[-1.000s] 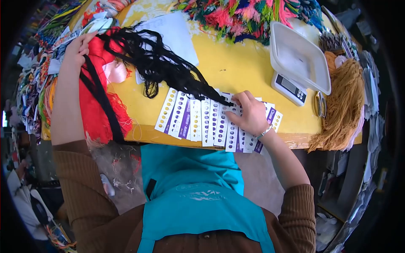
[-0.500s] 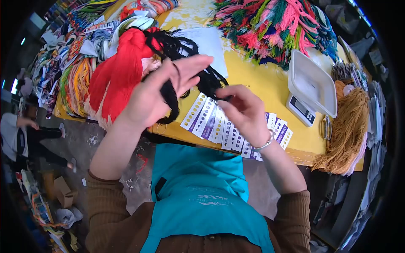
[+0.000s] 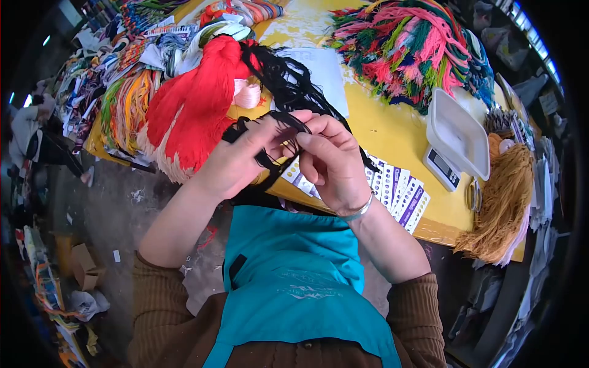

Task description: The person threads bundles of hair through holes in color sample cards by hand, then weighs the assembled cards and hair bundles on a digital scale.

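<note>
While left hand (image 3: 233, 162) and right hand (image 3: 338, 168) hold black thread (image 3: 235, 130) — contact partly hidden, cards (image 3: 402, 193) partly covered.

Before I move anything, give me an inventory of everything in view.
Table: one, yellow, centre
Black thread: one bundle, across the table into both hands
Red hank: one, left of the black thread
Pink skein: one, pale, beside the red hank
Mixed hanks: two piles, multicoloured, far right and left
Paper sheet: one, white, behind the black thread
Punched cards: several, white and purple, near edge
Scale: one, white, right, bearing one white tray
Tan hank: one, right edge
Box: one, brown, floor left
Another person: one, far left
Apron: one, teal, worn
Bracelet: one, silvery, right wrist
Left hand, right hand: together, holding black thread
</note>
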A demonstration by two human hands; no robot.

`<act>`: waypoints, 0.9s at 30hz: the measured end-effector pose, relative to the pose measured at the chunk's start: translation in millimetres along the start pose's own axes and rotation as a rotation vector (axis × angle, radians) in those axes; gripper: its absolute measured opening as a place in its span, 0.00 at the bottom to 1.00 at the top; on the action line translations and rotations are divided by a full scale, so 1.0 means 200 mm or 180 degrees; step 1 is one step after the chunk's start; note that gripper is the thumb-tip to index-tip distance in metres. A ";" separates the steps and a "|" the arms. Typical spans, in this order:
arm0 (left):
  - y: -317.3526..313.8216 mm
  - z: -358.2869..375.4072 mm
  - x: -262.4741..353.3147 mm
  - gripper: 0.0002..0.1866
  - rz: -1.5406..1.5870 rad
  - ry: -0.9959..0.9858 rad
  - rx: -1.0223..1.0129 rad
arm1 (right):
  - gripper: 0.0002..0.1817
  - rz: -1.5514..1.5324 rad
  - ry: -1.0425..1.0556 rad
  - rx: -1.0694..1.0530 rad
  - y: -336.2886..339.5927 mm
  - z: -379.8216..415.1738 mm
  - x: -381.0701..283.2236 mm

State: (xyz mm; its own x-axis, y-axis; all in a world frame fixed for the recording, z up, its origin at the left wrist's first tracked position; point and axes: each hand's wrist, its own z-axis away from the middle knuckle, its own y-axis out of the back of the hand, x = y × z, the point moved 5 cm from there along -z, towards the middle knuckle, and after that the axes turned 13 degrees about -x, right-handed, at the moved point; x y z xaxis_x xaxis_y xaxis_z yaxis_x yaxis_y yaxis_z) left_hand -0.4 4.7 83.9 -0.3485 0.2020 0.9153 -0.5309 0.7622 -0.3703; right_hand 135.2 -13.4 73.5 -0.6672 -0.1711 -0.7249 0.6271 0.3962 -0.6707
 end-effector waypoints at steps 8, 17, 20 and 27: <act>0.03 0.04 0.01 0.20 -0.0546 -0.0332 0.0695 | 0.02 0.0616 0.0129 0.0228 0.01 -0.01 0.00; 0.13 0.16 0.08 0.16 -0.1406 -0.0174 0.0757 | 0.07 0.1466 -0.0756 -0.0207 -0.09 -0.08 -0.04; 0.24 0.31 0.14 0.11 0.1215 -0.0932 0.1231 | 0.11 0.1571 -0.0547 -0.0574 -0.16 -0.13 -0.18; 0.98 1.33 0.27 0.16 0.1562 -0.1974 0.1944 | 0.13 0.1317 0.0634 0.0138 -0.18 -0.23 -0.90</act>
State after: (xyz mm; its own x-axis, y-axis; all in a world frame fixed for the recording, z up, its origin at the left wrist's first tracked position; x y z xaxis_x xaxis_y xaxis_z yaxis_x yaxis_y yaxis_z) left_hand -329.0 1.8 18.0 -0.8848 -0.0798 0.4591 -0.4654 0.1985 -0.8626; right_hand 214.3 45.6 235.5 -0.4189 0.1720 -0.8916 0.8704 0.3559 -0.3403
